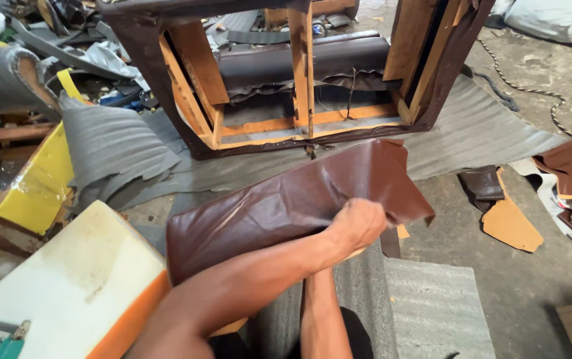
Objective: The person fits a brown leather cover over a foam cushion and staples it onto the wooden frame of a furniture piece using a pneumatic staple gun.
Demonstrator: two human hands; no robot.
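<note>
A brown leather-like cover (279,206) is stretched over a cushion in front of me, its right corner curling up. My left hand (360,225) reaches across from the lower left and is clenched on the cover's right edge. My right forearm (319,312) rises under the left arm. Its hand is hidden beneath the left wrist and the cover, so its grip cannot be seen.
A bare wooden sofa frame (299,86) with brown covering lies on grey ribbed fabric (478,126) ahead. A white and orange foam block (67,279) and yellow foam (33,183) are at left. Leather scraps (571,169), cardboard (512,226) and a rope (525,88) lie at right.
</note>
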